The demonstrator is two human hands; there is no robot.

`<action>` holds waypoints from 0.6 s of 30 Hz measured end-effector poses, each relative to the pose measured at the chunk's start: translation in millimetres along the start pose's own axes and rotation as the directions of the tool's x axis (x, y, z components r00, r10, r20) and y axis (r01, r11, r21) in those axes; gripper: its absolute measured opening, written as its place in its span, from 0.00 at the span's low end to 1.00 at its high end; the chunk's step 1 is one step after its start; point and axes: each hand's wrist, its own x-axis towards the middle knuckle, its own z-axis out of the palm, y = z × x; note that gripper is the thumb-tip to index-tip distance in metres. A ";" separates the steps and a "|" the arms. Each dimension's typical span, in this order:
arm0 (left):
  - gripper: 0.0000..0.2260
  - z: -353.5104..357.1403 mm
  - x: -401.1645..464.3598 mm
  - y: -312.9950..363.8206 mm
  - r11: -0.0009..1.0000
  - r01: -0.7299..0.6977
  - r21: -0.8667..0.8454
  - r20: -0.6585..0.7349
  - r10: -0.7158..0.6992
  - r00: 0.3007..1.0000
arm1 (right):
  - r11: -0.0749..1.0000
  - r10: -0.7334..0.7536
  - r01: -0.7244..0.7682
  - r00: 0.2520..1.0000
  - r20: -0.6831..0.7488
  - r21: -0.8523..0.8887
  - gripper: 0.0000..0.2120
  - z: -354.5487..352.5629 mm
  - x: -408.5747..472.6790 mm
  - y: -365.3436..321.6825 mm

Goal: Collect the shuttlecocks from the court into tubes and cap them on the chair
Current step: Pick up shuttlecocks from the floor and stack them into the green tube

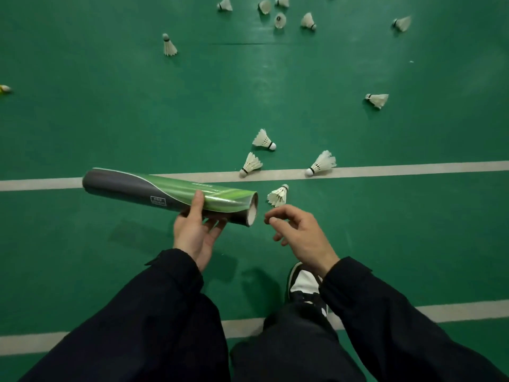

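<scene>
left hand (194, 232) grips our tube (170, 193) | right hand (298, 230) loosely curled, probably empty | nearest shuttlecock (278, 195) beside court line (413, 168): light, fragile, we'd pinch cork

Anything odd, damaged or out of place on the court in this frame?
Nothing looks damaged. One shuttlecock at the far left edge shows yellow, unlike the white ones such as the shuttlecock beside the tube; it is too cropped to say more.

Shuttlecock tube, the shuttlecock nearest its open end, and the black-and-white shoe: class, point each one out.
shuttlecock tube (165, 190), head view, green printed side.
nearest shuttlecock (278, 196), head view, white feathers.
black-and-white shoe (304, 282), head view, white toe panel.
</scene>
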 end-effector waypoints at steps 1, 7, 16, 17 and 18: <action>0.25 -0.1 7.6 -1.6 1.000 0.004 0.012 -0.021 -0.004 1.000 | 0.993 0.020 -0.026 0.999 -0.047 -0.113 0.05 -1.6 16.1 16.1; 0.23 0.6 41.8 -20.7 0.999 0.026 0.045 -0.082 -0.022 0.996 | 0.794 0.077 -0.127 0.991 -0.109 -0.594 0.18 2.8 117.8 91.6; 0.25 -5.3 64.4 -33.2 0.999 0.032 -0.011 -0.168 -0.034 0.985 | 0.962 0.053 -0.120 0.963 -0.263 -0.246 0.09 -4.1 161.9 93.1; 0.26 -3.3 63.8 -33.5 0.999 0.034 -0.021 -0.180 -0.037 0.983 | 0.997 0.050 -0.065 0.955 -0.292 -0.041 0.08 -5.4 146.0 76.9; 0.26 -0.8 63.1 -34.5 0.999 0.040 -0.024 -0.193 -0.044 0.980 | 0.996 0.011 0.015 0.951 -0.308 0.083 0.08 -6.2 127.8 61.6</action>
